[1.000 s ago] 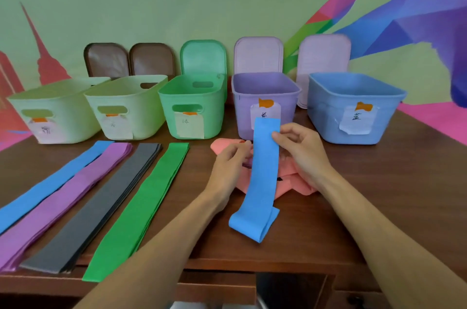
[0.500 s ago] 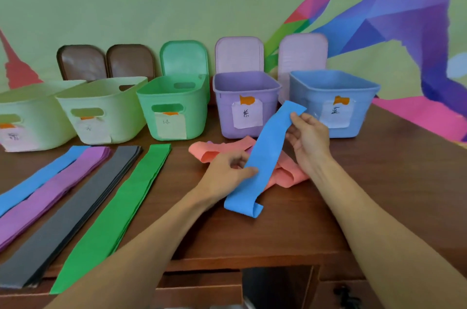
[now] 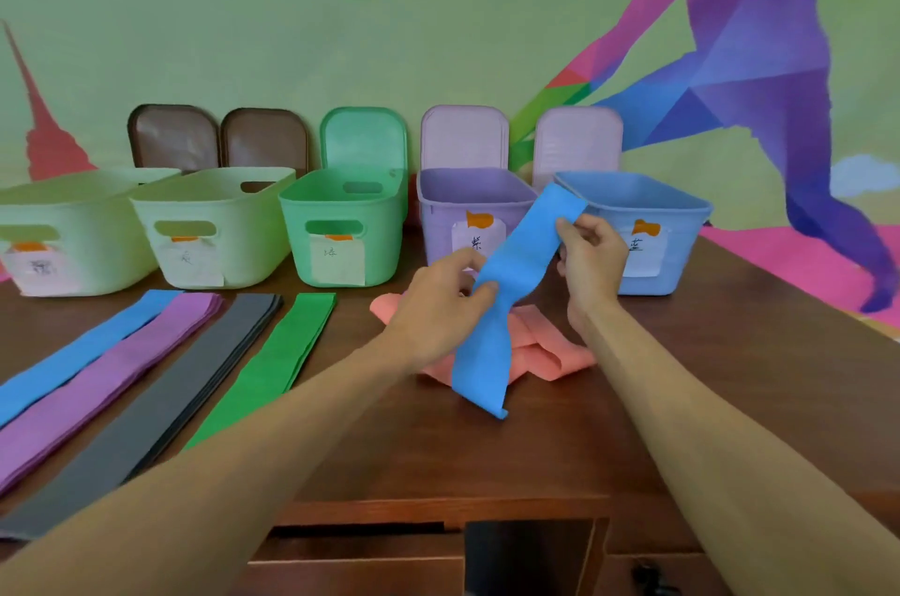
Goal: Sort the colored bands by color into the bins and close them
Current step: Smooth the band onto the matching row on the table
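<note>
**Item in hand:** long blue elastic band (image 3: 516, 274), held slanting above the counter (image 3: 682, 376) toward its far edge. Its top end overlaps the near rim of the open blue plastic bin (image 3: 686, 249). Whether its lower end touches the counter cannot be told.

**Left hand** (image 3: 433, 303): grip pinched on the band's middle.

**Right hand** (image 3: 594, 254): grip pinched on the band's upper edge.

**Unsorted:** heap of salmon-pink bands (image 3: 540, 352) under the blue one.

**Laid out toward the left edge, not yet binned:**
- blue stack (image 3: 83, 356)
- purple stack (image 3: 97, 381)
- grey stack (image 3: 160, 405)
- green stack (image 3: 272, 361)

**Progress:** early, by my judgement. No band shows inside any bin. All five bins stand open, and their lids (image 3: 363, 137) lean on the wall. Every drop and every closing is still to do.

**Change from half a second ago:**
- The left hand has risen off the counter and grips higher.
- The band's folded tail has lifted and straightened.
- The band's top end has moved closer to the blue bin.
</note>
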Demonstrator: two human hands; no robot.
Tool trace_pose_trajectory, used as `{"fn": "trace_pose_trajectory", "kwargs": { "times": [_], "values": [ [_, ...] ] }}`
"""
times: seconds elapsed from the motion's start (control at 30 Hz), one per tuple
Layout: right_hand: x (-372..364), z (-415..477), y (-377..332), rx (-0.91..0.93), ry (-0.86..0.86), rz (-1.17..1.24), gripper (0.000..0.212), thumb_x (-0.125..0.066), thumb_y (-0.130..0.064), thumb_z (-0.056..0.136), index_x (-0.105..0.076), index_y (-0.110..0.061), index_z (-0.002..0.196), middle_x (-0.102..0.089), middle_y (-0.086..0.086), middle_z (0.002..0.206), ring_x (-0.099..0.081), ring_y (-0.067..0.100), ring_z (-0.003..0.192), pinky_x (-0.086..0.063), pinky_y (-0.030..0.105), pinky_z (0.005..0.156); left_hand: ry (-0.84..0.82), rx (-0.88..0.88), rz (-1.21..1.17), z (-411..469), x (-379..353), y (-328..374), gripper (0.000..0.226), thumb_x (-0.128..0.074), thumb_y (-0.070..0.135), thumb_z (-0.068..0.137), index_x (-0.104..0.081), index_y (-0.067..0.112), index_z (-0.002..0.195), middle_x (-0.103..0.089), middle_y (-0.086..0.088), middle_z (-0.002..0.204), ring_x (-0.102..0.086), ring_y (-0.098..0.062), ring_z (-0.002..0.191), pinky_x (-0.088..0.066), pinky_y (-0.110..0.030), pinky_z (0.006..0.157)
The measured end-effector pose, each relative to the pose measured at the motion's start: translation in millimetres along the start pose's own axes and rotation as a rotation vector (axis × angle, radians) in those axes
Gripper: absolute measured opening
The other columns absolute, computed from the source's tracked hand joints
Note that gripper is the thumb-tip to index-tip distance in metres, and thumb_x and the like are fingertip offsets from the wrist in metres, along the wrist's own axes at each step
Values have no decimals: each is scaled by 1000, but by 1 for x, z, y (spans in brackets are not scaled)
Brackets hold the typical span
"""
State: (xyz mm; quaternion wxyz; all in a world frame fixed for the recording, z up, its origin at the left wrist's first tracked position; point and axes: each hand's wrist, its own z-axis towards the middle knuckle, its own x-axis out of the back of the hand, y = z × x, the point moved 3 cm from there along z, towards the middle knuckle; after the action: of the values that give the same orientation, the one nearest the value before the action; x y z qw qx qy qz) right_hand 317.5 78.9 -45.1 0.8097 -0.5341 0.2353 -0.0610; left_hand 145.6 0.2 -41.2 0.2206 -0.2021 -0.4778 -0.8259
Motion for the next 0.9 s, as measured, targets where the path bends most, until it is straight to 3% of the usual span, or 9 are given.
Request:
{"fn": "trace_pose_trajectory", "kwargs": {
  "times": [0.07,0.17,0.2,0.3,0.43,0.57,0.63,0.8,0.9],
  "values": [
    [-11,0,-8,-42,-8,64,15,-62,-7,87,-59,-18,77,-53,-2,66,-46,6,52,-37,20,46,41,65,-76,2,14,3,4,-53,16,92,-57,16,92,-71,-14,77,-65,-34,74,-51,-40,64],
    [-33,-7,-16,-74,-42,145,8,-59,-2,89,-58,-9,85,-52,2,64,-42,2,40,-32,17,38,53,127,-196,-4,38,6,5,-52,13,94,-58,13,94,-66,1,65,-61,-13,58,-45,-19,50],
    [-42,-9,-17,-81,-50,166,8,-59,-1,89,-58,-8,85,-51,3,63,-41,2,38,-33,18,38,59,140,-207,-7,47,5,6,-53,13,94,-59,13,94,-66,-2,67,-58,-11,56,-42,-15,48],
    [-69,-22,-23,-174,-104,288,19,-57,0,90,-56,-13,76,-53,-2,53,-40,4,38,-31,19,39,49,202,-271,-19,77,-3,8,-56,18,93,-62,18,89,-69,-14,82,-57,-17,58,-45,-22,52],
    [-117,-43,-30,-282,-222,400,21,-56,-1,91,-55,-14,76,-53,-2,56,-42,7,44,-32,19,41,-5,292,-300,-42,126,-22,12,-59,24,93,-61,17,84,-66,1,63,-55,-9,47,-42,-17,46],
    [-170,-68,-22,-285,-325,282,17,-53,1,92,-59,-12,82,-56,2,67,-44,9,50,-36,19,44,-21,416,-297,-73,168,-50,23,-61,33,90,-66,11,89,-63,3,67,-56,-10,57,-43,-18,54],
    [-195,-82,-16,-297,-358,223,15,-53,1,92,-60,-12,90,-58,4,75,-44,10,53,-38,19,45,6,446,-255,-87,190,-63,23,-61,34,90,-65,13,79,-58,7,59,-52,-7,53,-40,-17,51],
    [-252,-121,-11,-359,-409,218,13,-56,-1,92,-55,-11,83,-57,6,75,-48,12,54,-44,18,45,42,546,-343,-120,247,-87,11,-53,16,94,-59,8,93,-56,1,59,-52,-9,46,-41,-22,50],
    [-285,-138,-4,-359,-510,125,11,-57,2,89,-56,-6,82,-58,10,75,-54,15,56,-49,20,48,91,633,-324,-139,285,-103,16,-50,10,90,-61,3,99,-57,-7,74,-53,-19,60,-44,-26,56]
  ]
}}
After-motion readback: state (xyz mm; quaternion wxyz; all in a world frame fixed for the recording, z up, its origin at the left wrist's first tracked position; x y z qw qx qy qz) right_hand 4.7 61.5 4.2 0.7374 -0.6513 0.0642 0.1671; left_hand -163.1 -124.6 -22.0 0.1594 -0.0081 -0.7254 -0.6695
